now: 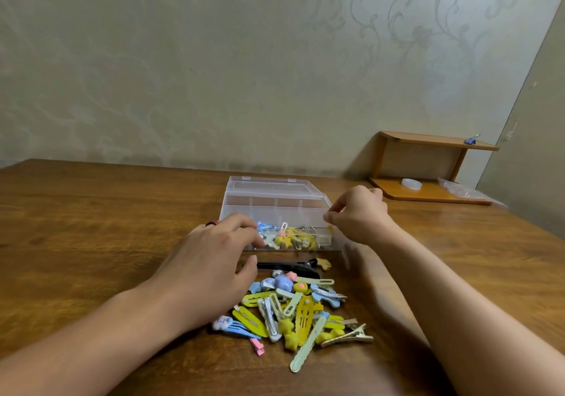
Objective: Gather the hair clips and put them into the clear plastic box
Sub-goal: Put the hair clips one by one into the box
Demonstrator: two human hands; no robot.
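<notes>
The clear plastic box stands open on the wooden table, its lid tipped back behind it. Several coloured hair clips lie in its front compartment. A loose pile of hair clips, yellow, green, blue and pink, lies on the table just in front of the box. A long black clip lies between the pile and the box. My left hand has its bent fingertips against the box's front left corner, the thumb down beside the black clip. My right hand pinches the box's right rim.
A small wooden shelf stands at the back right against the wall. It carries a blue binder clip on top, and a white round lid and a clear plastic bag below. The patterned wall runs along the table's far edge.
</notes>
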